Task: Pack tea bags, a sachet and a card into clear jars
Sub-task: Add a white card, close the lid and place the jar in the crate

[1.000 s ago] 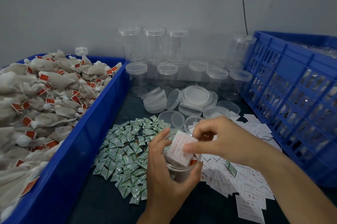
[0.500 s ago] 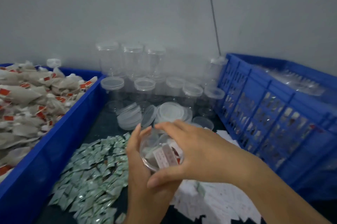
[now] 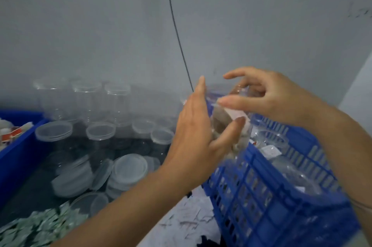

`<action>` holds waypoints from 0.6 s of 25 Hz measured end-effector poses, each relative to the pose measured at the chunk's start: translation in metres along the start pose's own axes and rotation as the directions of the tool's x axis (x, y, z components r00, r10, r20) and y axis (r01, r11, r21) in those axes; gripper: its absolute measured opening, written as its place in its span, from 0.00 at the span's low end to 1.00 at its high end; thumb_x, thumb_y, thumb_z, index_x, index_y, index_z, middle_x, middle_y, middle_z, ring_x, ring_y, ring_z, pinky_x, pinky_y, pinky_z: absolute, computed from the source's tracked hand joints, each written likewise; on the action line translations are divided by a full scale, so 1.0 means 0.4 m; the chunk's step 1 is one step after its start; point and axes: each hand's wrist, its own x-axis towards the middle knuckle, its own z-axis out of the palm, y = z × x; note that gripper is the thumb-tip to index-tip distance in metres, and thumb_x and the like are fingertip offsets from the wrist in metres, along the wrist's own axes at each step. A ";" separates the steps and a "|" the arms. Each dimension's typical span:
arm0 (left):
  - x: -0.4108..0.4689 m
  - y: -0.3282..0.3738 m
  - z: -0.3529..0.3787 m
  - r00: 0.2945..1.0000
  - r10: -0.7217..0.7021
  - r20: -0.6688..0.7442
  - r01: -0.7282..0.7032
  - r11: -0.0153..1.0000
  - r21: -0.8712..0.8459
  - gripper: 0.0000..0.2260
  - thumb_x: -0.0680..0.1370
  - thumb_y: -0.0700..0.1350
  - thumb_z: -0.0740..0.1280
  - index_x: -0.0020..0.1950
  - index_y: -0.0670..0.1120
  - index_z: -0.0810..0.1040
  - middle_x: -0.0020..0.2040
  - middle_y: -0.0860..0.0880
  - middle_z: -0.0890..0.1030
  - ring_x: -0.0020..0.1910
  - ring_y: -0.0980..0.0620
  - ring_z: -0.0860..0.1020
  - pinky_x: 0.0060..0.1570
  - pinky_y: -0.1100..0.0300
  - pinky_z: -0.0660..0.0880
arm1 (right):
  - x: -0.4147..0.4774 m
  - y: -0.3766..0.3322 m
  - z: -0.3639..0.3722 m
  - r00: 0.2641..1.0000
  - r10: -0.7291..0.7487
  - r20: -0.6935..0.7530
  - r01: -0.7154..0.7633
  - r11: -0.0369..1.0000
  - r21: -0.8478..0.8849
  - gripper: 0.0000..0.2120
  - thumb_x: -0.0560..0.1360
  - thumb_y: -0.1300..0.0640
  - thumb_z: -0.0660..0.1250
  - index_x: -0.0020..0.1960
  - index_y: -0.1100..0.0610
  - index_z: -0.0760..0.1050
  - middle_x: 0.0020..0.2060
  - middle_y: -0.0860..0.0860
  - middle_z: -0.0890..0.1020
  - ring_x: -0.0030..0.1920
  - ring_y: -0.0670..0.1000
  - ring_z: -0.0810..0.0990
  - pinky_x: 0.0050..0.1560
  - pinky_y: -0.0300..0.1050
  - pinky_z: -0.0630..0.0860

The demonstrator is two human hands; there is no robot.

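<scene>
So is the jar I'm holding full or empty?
Not empty: the jar holds brownish tea bags and a white card, visible through its clear wall.
</scene>
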 end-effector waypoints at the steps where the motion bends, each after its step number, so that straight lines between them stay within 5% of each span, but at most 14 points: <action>1: 0.030 -0.013 0.018 1.000 -0.004 0.026 0.002 0.997 0.081 0.37 0.75 0.64 0.62 0.77 0.59 0.44 0.73 0.62 0.56 0.71 0.67 0.55 0.68 0.65 0.56 | 0.032 0.034 -0.029 0.998 0.033 -0.050 -0.033 0.999 0.005 0.42 0.53 0.19 0.69 0.61 0.40 0.76 0.48 0.45 0.83 0.46 0.42 0.82 0.50 0.44 0.76; 4: 0.085 -0.051 0.082 0.985 -0.003 0.174 -0.036 0.975 0.219 0.25 0.80 0.56 0.60 0.75 0.53 0.56 0.64 0.61 0.62 0.63 0.68 0.59 0.62 0.69 0.59 | 0.134 0.144 -0.092 0.957 0.170 -0.235 -0.176 0.984 -0.009 0.34 0.64 0.30 0.74 0.63 0.47 0.75 0.53 0.48 0.81 0.53 0.48 0.81 0.48 0.41 0.73; 7: 0.100 -0.077 0.139 0.906 -0.003 0.424 -0.141 0.940 0.310 0.19 0.82 0.54 0.58 0.71 0.50 0.65 0.70 0.55 0.65 0.67 0.58 0.61 0.63 0.68 0.56 | 0.237 0.246 -0.090 0.901 0.275 -0.336 -0.332 0.936 -0.122 0.37 0.68 0.35 0.74 0.70 0.51 0.69 0.61 0.52 0.78 0.60 0.55 0.78 0.53 0.47 0.71; 10: 0.099 -0.111 0.181 0.758 -0.065 0.649 -0.219 0.912 0.348 0.26 0.82 0.59 0.51 0.77 0.48 0.57 0.78 0.53 0.55 0.76 0.57 0.49 0.75 0.55 0.45 | 0.335 0.325 -0.038 0.882 0.334 -0.332 -0.410 0.892 -0.192 0.42 0.69 0.36 0.74 0.74 0.55 0.64 0.68 0.56 0.75 0.65 0.59 0.76 0.60 0.53 0.73; 12: 0.083 -0.132 0.202 0.728 -0.082 0.681 -0.212 0.917 0.337 0.30 0.79 0.63 0.43 0.79 0.51 0.53 0.79 0.58 0.50 0.76 0.62 0.41 0.75 0.53 0.38 | 0.392 0.371 0.009 0.878 0.382 -0.288 -0.454 0.856 -0.249 0.43 0.70 0.36 0.74 0.75 0.57 0.62 0.70 0.58 0.73 0.66 0.60 0.75 0.60 0.53 0.73; 13: 0.072 -0.142 0.215 0.739 -0.076 0.670 -0.218 0.914 0.343 0.31 0.78 0.64 0.39 0.77 0.54 0.57 0.78 0.61 0.53 0.76 0.64 0.43 0.75 0.54 0.42 | 0.415 0.393 0.034 0.875 0.411 -0.257 -0.473 0.839 -0.269 0.44 0.70 0.36 0.73 0.75 0.58 0.62 0.70 0.58 0.73 0.66 0.60 0.75 0.59 0.52 0.73; 15: 0.056 -0.162 0.223 0.710 -0.191 0.678 -0.173 0.886 0.431 0.30 0.80 0.61 0.33 0.66 0.63 0.72 0.68 0.68 0.68 0.73 0.66 0.59 0.71 0.61 0.63 | 0.455 0.439 0.090 0.850 0.497 -0.176 -0.527 0.811 -0.254 0.44 0.70 0.36 0.74 0.74 0.60 0.62 0.70 0.58 0.72 0.66 0.60 0.75 0.59 0.52 0.74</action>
